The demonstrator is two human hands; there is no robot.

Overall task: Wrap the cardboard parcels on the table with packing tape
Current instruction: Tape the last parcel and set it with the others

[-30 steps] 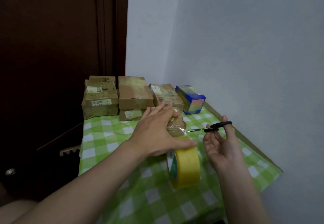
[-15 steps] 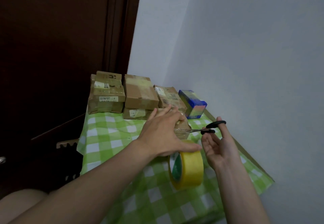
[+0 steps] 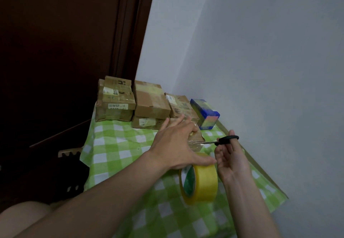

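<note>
Scissors (image 3: 223, 140) up against the small parcel (image 3: 195, 142)
Left hand (image 3: 176, 144) lies flat on the small parcel mid-table (image 3: 115, 144), fingers spread, thumb touching the upright yellow tape roll (image 3: 202, 183) just in front. Right hand (image 3: 230, 161) grips the black scissors by the loops, blades at the parcel's side. More parcels (image 3: 149, 103) are stacked at the back.

left hand (image 3: 176, 144) on parcel (image 3: 196, 137), scissors (image 3: 223, 140) beside
</note>
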